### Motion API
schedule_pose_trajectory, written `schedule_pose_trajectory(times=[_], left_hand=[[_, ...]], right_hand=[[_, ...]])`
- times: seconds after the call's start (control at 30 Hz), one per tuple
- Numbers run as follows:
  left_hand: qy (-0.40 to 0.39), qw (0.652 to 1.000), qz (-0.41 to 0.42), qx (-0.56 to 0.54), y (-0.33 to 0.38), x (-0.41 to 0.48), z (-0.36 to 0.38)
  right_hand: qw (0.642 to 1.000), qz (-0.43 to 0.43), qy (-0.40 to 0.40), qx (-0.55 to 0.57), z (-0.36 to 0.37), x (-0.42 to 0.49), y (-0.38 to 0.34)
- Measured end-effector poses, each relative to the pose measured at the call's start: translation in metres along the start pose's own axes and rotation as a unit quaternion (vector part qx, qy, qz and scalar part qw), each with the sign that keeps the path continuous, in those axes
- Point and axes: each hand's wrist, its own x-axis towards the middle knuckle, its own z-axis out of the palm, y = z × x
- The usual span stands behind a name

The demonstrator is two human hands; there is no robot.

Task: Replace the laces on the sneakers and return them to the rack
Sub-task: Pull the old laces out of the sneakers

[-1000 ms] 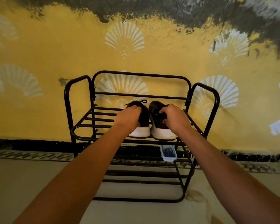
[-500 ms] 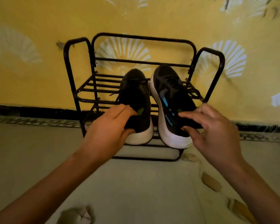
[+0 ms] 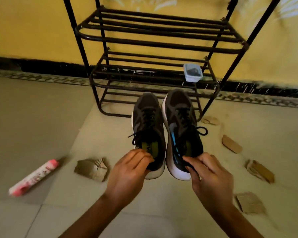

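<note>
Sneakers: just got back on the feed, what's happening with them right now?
A person holds the pair low in front of the black rack, toes toward it. The left hand grips the left sneaker at its heel, and the right hand pinches the right sneaker at its heel. Both have black laces threaded. A small container sits on a rack shelf. A pink tube and cardboard scraps lie on the floor.

Matt black mesh cloth over smooth white soles on the sneakers, faintly glossy black metal tubing for the rack, clear plastic for the little box at centre right, rough brown cardboard scraps, shiny plastic tube at lower left.
</note>
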Motion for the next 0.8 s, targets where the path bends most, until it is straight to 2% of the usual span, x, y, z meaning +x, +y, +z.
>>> schedule_pose_trajectory(times=[0.23, 0.53, 0.8], left_hand=[[-0.096, 0.994, -0.043, -0.023, -0.015, -0.052, 0.041], [-0.126, 0.990, -0.054, -0.025, -0.021, -0.074, 0.058], [-0.131, 0.989, -0.051, -0.034, -0.021, -0.077, 0.060]], right_hand=[[0.996, 0.013, -0.093, -0.006, 0.044, -0.048, 0.002], [0.989, 0.019, -0.147, 0.015, 0.070, -0.072, 0.002], [0.988, 0.027, -0.154, 0.018, 0.073, -0.072, 0.004]])
